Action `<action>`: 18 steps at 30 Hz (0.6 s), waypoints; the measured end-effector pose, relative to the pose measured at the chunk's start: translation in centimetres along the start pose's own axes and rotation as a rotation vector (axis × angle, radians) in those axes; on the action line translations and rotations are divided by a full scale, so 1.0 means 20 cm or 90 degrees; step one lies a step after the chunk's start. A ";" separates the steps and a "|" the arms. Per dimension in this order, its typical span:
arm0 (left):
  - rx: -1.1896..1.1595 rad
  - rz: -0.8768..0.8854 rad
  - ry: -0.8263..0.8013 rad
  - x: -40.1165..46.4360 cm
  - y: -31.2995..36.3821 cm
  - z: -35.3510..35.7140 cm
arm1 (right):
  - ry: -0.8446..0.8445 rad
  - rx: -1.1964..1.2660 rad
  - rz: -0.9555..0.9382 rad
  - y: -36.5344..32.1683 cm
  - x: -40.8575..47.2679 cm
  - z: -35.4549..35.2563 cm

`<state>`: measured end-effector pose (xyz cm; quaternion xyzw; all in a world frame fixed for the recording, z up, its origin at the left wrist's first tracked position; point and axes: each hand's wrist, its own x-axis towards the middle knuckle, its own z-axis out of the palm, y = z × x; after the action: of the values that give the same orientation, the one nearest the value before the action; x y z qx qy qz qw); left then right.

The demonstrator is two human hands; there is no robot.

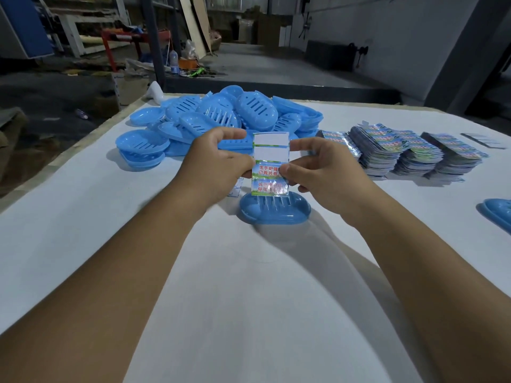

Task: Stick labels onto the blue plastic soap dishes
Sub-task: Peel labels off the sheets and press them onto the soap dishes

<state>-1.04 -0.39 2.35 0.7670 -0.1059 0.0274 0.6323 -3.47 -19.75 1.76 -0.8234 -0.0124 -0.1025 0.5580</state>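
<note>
Both hands — left hand (221,158), right hand (318,167) — pinching a label strip (270,161) by its edges, above a soap dish (273,214); fingers clamped on it.

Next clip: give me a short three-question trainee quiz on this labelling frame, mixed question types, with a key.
1. True or false: both the left hand and the right hand hold the label sheet.
2. Multiple choice: the single soap dish nearest the person lies
A. on top of the label stacks
B. on the white table, just below the held sheet
C. inside the pile of soap dishes
3. Fill in: the top two positions on the sheet are ____ (printed / blank).

Key
1. True: each hand pinches one side edge.
2. B.
3. Blank; the two lower labels remain, with red lettering.
</note>
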 end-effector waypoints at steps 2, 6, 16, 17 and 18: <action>0.011 0.004 -0.002 -0.01 0.01 -0.01 | -0.002 -0.004 0.002 0.00 0.00 0.00; 0.035 0.010 -0.008 -0.01 0.02 -0.01 | 0.009 -0.001 0.005 0.00 0.01 -0.01; 0.044 0.068 -0.027 -0.02 0.00 0.01 | 0.063 -0.059 -0.032 -0.03 -0.04 0.02; 0.045 0.072 -0.028 -0.03 0.00 0.01 | 0.035 -0.062 -0.039 -0.03 -0.05 0.03; 0.043 0.074 -0.030 -0.03 0.00 0.02 | 0.011 -0.063 -0.046 -0.04 -0.06 0.03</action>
<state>-1.68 -0.70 2.24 0.7808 -0.1639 0.0498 0.6008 -4.60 -18.72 2.03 -0.8479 -0.0327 -0.1302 0.5129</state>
